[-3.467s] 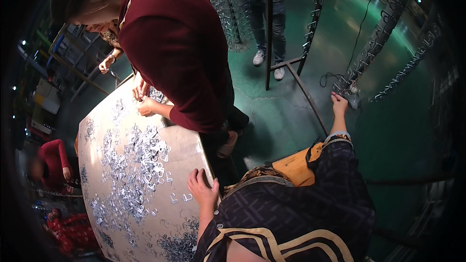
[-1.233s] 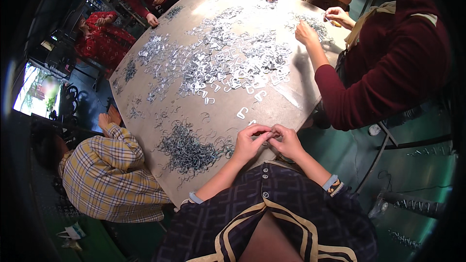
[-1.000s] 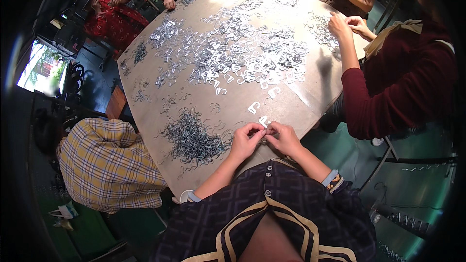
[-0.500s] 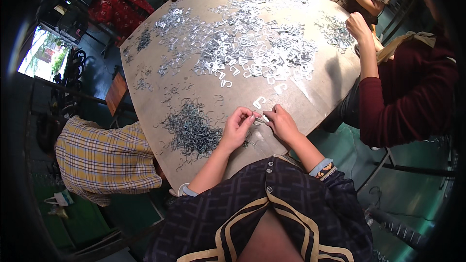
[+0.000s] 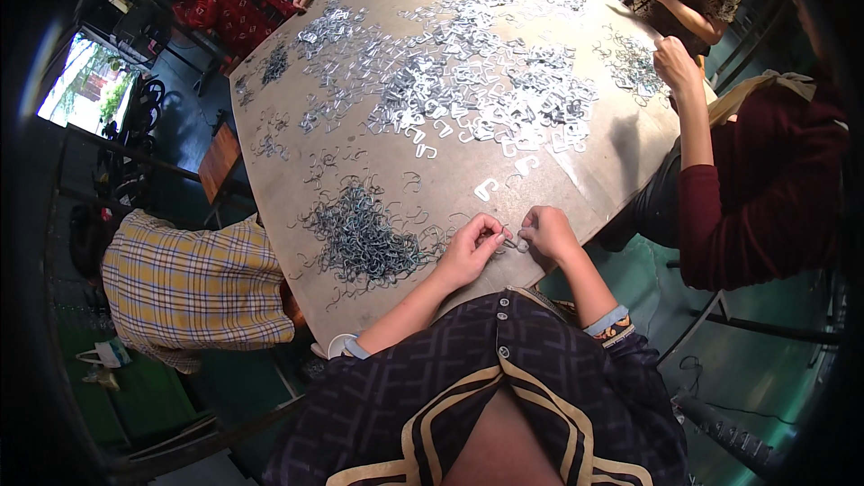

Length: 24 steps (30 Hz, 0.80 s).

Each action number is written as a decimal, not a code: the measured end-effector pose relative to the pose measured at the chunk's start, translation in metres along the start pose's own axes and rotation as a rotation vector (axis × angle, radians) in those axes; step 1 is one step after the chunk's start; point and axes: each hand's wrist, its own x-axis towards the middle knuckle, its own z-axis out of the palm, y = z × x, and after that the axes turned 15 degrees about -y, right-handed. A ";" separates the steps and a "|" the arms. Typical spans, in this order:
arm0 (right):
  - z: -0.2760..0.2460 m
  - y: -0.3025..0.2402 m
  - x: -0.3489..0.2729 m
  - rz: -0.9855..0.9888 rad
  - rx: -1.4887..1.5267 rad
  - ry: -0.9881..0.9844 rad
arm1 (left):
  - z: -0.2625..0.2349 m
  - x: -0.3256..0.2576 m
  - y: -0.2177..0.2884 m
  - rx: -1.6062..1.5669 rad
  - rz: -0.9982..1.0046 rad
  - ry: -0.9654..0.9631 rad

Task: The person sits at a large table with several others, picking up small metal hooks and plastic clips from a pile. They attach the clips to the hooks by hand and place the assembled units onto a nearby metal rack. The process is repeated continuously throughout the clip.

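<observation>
head view: both hands (image 5: 510, 243) pinch a small metal clip (image 5: 514, 242).

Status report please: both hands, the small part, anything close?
Left hand and right hand pinch small metal piece together. Wire clip pile beside left hand.

A pile of wire hooks (image 5: 360, 238) lies near the table's (image 5: 432, 198) near edge, left of both hands; flat metal clips (image 5: 477, 90) fill its middle.

- One head-worn fisheye view looks steeply down from above the person's chest, close over the near edge of the round worktop (image 5: 450, 189).
- It faces forward across the worktop; edges bend toward the rim.
</observation>
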 end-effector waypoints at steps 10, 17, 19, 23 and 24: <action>-0.005 0.003 -0.029 -0.101 1.096 0.156 | 0.020 0.007 0.006 0.112 -0.151 -0.117; -0.012 -0.023 -0.052 -0.181 0.932 0.196 | 0.029 0.016 0.021 0.200 -0.115 -0.059; -0.013 -0.028 -0.056 -0.195 0.880 0.227 | 0.030 0.016 0.020 0.218 -0.104 -0.020; -0.011 -0.038 -0.063 -0.188 0.718 0.317 | 0.033 0.015 0.015 0.180 -0.083 0.070; -0.010 -0.039 -0.064 -0.192 0.660 0.336 | 0.034 0.016 0.013 0.181 -0.071 0.084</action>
